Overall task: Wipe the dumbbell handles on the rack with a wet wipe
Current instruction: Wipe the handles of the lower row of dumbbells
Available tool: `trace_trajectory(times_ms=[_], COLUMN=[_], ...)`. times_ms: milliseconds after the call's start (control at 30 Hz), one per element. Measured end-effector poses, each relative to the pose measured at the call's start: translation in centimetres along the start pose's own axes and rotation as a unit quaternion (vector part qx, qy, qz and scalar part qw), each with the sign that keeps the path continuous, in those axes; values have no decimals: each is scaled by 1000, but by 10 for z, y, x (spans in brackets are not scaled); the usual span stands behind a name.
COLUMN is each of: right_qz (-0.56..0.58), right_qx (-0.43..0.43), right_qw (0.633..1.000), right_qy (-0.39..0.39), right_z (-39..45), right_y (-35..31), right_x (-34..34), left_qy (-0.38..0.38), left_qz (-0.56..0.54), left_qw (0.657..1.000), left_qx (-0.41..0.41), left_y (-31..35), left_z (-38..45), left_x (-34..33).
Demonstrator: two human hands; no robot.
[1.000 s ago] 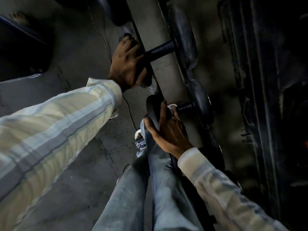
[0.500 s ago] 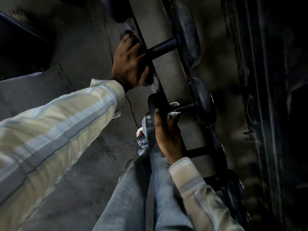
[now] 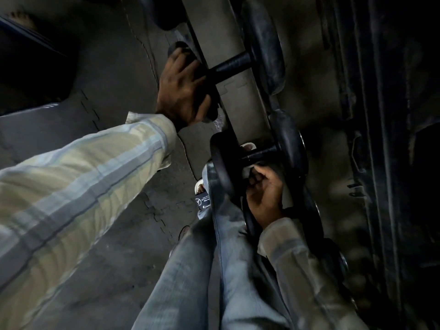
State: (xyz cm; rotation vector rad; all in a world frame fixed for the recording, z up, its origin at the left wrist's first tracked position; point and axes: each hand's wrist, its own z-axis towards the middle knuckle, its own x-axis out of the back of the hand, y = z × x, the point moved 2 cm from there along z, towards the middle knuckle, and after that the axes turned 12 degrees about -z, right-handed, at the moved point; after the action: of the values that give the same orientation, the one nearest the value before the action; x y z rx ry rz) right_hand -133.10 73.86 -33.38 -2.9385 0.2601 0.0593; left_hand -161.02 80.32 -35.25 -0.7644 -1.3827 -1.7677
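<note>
Black dumbbells lie side by side on a low rack (image 3: 245,91). My left hand (image 3: 184,88) grips the near head of the upper dumbbell, whose black handle (image 3: 232,66) runs to its far head (image 3: 264,46). My right hand (image 3: 264,192) reaches from below to the second dumbbell and holds a white wet wipe (image 3: 247,171) against the underside of its handle (image 3: 260,153), just beside the near head (image 3: 222,167). Most of the wipe is hidden by my fingers and the handle.
More dumbbells (image 3: 319,222) continue down the rack under my right sleeve. Grey interlocking floor mats (image 3: 114,75) lie to the left. My jeans-clad legs (image 3: 214,270) and sandalled foot (image 3: 202,198) stand against the rack. Dark equipment (image 3: 392,139) fills the right side.
My right hand slid off the near head of the second dumbbell and moved right, under its handle, with the wipe. My left hand stayed on the upper dumbbell.
</note>
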Motion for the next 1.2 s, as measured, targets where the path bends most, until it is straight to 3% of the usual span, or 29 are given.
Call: trace_trajectory(times_ms=[233,433,600,733,900,1033,1200], right_qz=[-30,24,-60,-7,-119,-282,-495], right_qx=[-13,84,117,92,148,122,202], right_qw=[999,989,990,995,981,943,836], right_qy=[2,119,45,49,49,130,125], right_z=[15,20,5,21,-7,-4,-41], right_y=[-7,-15,1,-17,5,5,13], right_x=[-29,-10,-16,-12,-15,-25,-53], left_qy=[2,8,5,0,4,-2,-11], left_qz=[5,7,14,6,3,8,12], left_qw=[1000,1000,1000,1000,1000,1000,1000], left_qx=[6,3,2,-1,2,-5,-2], left_y=[0,2,2,2,5,5,3], left_z=[-2,-1,0,-1,1,2,1], left_x=[-1,1,1,2,3,4,3])
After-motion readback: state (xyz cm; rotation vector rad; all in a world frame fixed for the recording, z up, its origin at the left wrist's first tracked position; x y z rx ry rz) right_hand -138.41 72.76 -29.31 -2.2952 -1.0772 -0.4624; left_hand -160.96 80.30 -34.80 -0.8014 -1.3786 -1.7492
